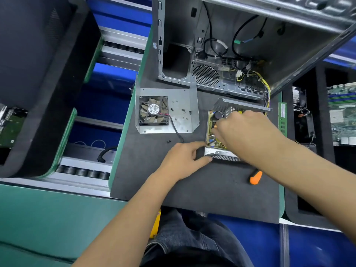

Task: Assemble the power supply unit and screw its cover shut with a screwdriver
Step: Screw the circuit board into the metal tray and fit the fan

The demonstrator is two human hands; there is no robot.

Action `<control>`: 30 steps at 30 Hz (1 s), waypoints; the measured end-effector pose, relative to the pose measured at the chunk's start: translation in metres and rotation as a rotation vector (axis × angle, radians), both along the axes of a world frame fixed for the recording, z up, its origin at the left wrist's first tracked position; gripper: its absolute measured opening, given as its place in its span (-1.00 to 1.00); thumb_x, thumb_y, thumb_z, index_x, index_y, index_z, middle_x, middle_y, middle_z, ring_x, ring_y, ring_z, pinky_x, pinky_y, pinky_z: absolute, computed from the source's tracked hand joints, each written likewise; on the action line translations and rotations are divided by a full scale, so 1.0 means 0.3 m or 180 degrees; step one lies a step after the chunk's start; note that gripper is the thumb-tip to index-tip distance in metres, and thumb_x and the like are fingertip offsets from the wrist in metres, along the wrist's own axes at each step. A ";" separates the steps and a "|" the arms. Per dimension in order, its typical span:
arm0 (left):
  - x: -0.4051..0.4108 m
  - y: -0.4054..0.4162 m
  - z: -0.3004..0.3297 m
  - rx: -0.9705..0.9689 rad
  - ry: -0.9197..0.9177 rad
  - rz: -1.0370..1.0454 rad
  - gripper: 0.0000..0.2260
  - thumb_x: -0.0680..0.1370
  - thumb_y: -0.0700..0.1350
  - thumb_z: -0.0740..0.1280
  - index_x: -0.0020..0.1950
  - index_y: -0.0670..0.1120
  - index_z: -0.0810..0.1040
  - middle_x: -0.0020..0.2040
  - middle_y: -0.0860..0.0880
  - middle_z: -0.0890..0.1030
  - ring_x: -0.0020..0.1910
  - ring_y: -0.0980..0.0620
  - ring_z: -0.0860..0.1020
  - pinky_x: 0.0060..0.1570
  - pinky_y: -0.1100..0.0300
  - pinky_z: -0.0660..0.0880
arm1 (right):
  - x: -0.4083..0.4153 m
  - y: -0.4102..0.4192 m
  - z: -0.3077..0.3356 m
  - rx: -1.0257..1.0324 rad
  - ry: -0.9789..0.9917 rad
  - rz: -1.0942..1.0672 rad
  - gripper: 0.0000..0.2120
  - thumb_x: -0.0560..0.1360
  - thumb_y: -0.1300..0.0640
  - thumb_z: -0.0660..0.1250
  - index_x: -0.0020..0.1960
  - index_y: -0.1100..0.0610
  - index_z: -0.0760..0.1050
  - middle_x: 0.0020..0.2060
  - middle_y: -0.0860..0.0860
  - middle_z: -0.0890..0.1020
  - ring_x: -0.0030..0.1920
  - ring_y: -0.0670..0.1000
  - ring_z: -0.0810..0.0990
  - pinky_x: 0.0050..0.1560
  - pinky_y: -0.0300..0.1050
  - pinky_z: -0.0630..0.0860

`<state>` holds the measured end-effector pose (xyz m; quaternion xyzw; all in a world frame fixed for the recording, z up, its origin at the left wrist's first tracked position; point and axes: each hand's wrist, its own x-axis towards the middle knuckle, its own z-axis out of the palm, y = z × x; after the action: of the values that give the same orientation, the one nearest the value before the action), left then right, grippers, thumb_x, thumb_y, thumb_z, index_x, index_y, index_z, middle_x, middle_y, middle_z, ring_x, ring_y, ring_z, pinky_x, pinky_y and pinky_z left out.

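The open power supply unit (216, 152) lies on the dark mat, its circuit board and capacitors exposed. My left hand (182, 159) pinches its near left corner, index finger on the top edge, thumb on the perforated side. My right hand (244, 130) reaches into the board from above with curled fingers; what they hold is hidden. The metal cover (185, 95) lies upside down to the left, with a black fan (153, 110) and several loose screws (183, 110) in it. An orange-handled screwdriver (255, 177) lies on the mat under my right forearm.
An open computer case (221, 54) with cables stands behind the unit. One black screw (169, 141) lies on the mat (154, 170) beside the fan's cable. A green memory stick (282, 118) lies at the right edge. Foam trays (28, 93) with boards flank the mat.
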<state>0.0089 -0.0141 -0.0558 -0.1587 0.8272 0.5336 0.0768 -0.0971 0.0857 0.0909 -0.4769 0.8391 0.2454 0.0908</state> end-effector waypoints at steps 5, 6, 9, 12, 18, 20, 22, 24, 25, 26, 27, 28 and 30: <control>0.036 -0.024 -0.008 0.1424 -0.0101 0.0534 -0.63 0.48 -0.11 0.36 0.28 0.07 0.60 -0.38 0.20 0.44 -0.36 0.22 0.41 -0.25 0.44 0.36 | -0.035 0.045 0.018 -0.0481 -0.0832 -0.0125 -0.81 0.58 0.13 0.28 0.17 0.06 0.38 0.01 0.01 0.29 -0.15 0.10 0.44 -0.17 -0.07 0.36; 0.044 -0.029 -0.009 0.1763 -0.0148 0.0680 -0.63 0.48 -0.14 0.31 0.27 0.05 0.60 -0.31 0.15 0.51 -0.33 0.20 0.45 -0.24 0.41 0.39 | -0.040 0.047 0.017 -0.0473 -0.0714 -0.0059 -0.85 0.58 0.17 0.27 0.15 0.05 0.41 -0.02 -0.01 0.29 -0.19 0.10 0.43 -0.20 -0.07 0.33; 0.068 -0.031 -0.010 0.2208 -0.0216 0.1072 -0.63 0.59 -0.39 0.16 0.27 -0.12 0.59 -0.11 0.04 0.66 -0.22 0.15 0.58 -0.20 0.32 0.49 | -0.029 0.034 0.004 -0.0414 -0.0125 0.0065 -0.83 0.66 0.02 0.18 0.13 0.09 0.44 -0.05 0.05 0.50 -0.14 0.20 0.58 -0.23 -0.04 0.42; 0.083 -0.026 -0.005 0.2492 -0.0222 0.1150 -0.65 0.65 -0.43 0.11 0.18 -0.08 0.57 -0.03 -0.06 0.69 -0.13 0.07 0.66 -0.12 0.27 0.56 | -0.002 0.020 -0.002 -0.0303 -0.0090 0.0034 -0.61 0.66 -0.17 0.06 0.16 0.14 0.42 0.00 0.09 0.55 -0.04 0.23 0.62 -0.24 -0.02 0.37; 0.089 -0.029 -0.005 0.2621 -0.0317 0.1301 -0.82 0.68 -0.29 0.21 0.15 -0.12 0.58 -0.14 -0.09 0.73 -0.09 -0.09 0.72 -0.12 0.23 0.63 | 0.001 0.025 -0.006 -0.0177 -0.0372 0.0096 -0.87 0.57 0.20 0.29 0.09 0.12 0.39 -0.08 0.04 0.37 -0.10 0.13 0.55 -0.16 -0.03 0.52; 0.090 -0.027 0.000 0.2560 -0.0370 0.1394 -0.87 0.67 -0.23 0.25 0.09 -0.15 0.60 -0.21 -0.10 0.72 -0.18 -0.06 0.72 -0.21 0.24 0.62 | 0.008 0.028 -0.006 -0.0111 -0.0048 0.0093 -0.91 0.63 0.08 0.25 -0.02 0.09 0.39 -0.26 0.04 0.43 -0.12 0.18 0.63 -0.25 -0.06 0.49; 0.091 -0.025 0.002 0.2446 -0.0364 0.1524 -0.86 0.66 -0.19 0.28 0.00 -0.19 0.61 -0.29 -0.07 0.69 -0.31 0.01 0.67 -0.32 0.27 0.57 | 0.005 0.054 -0.011 -0.0128 0.0083 -0.0178 -0.74 0.65 -0.12 0.17 -0.02 0.07 0.40 -0.29 0.07 0.43 -0.10 0.21 0.65 -0.29 -0.08 0.38; 0.088 -0.020 0.003 0.2370 -0.0333 0.1667 -0.82 0.66 -0.17 0.29 -0.05 -0.20 0.63 -0.32 -0.04 0.66 -0.38 0.07 0.60 -0.38 0.30 0.52 | -0.003 0.076 -0.008 -0.0322 -0.0538 -0.0543 -0.66 0.60 -0.17 0.23 0.13 0.11 0.36 -0.08 0.13 0.44 -0.09 0.21 0.59 -0.21 -0.04 0.44; 0.086 -0.017 0.006 0.2400 -0.0325 0.1740 -0.81 0.66 -0.15 0.29 -0.06 -0.20 0.64 -0.31 -0.03 0.65 -0.38 0.08 0.59 -0.38 0.31 0.50 | -0.002 0.079 -0.005 -0.0452 -0.0912 -0.0611 -0.68 0.58 -0.08 0.30 0.17 0.11 0.34 0.00 0.10 0.39 -0.12 0.18 0.55 -0.15 0.01 0.49; 0.083 -0.014 0.010 0.2483 -0.0321 0.1808 -0.80 0.67 -0.14 0.29 -0.04 -0.19 0.65 -0.29 -0.03 0.66 -0.36 0.09 0.59 -0.35 0.32 0.51 | 0.000 0.076 -0.001 -0.0526 -0.1070 -0.0517 -0.74 0.57 0.03 0.33 0.16 0.11 0.34 0.03 0.07 0.35 -0.14 0.16 0.54 -0.11 0.05 0.51; 0.080 -0.012 0.014 0.2607 -0.0318 0.1858 -0.80 0.67 -0.14 0.28 -0.02 -0.18 0.66 -0.26 -0.04 0.67 -0.32 0.08 0.61 -0.31 0.31 0.53 | 0.003 0.069 0.003 -0.0533 -0.0963 -0.0368 -0.82 0.58 0.11 0.30 0.13 0.11 0.36 0.03 0.05 0.36 -0.14 0.16 0.54 -0.10 0.06 0.52; 0.075 -0.011 0.017 0.2750 -0.0313 0.1892 -0.82 0.67 -0.16 0.27 0.01 -0.17 0.66 -0.21 -0.05 0.69 -0.27 0.07 0.64 -0.25 0.30 0.55 | 0.006 0.062 0.002 -0.0527 -0.0713 -0.0242 -0.89 0.60 0.13 0.26 0.10 0.11 0.39 0.01 0.05 0.39 -0.13 0.17 0.56 -0.13 0.04 0.52; 0.069 -0.008 0.022 0.2972 -0.0300 0.1910 -0.84 0.66 -0.25 0.25 0.06 -0.16 0.65 -0.15 -0.09 0.72 -0.19 0.03 0.69 -0.18 0.29 0.58 | 0.014 0.055 -0.007 -0.0408 -0.0096 -0.0105 -0.88 0.65 0.04 0.21 0.04 0.10 0.42 -0.09 0.05 0.51 -0.15 0.20 0.62 -0.24 -0.02 0.47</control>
<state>0.0297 -0.0166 -0.0491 -0.3600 0.4171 0.8343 0.0206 -0.0928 0.1023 0.0888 -0.4714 0.8594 0.1824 0.0767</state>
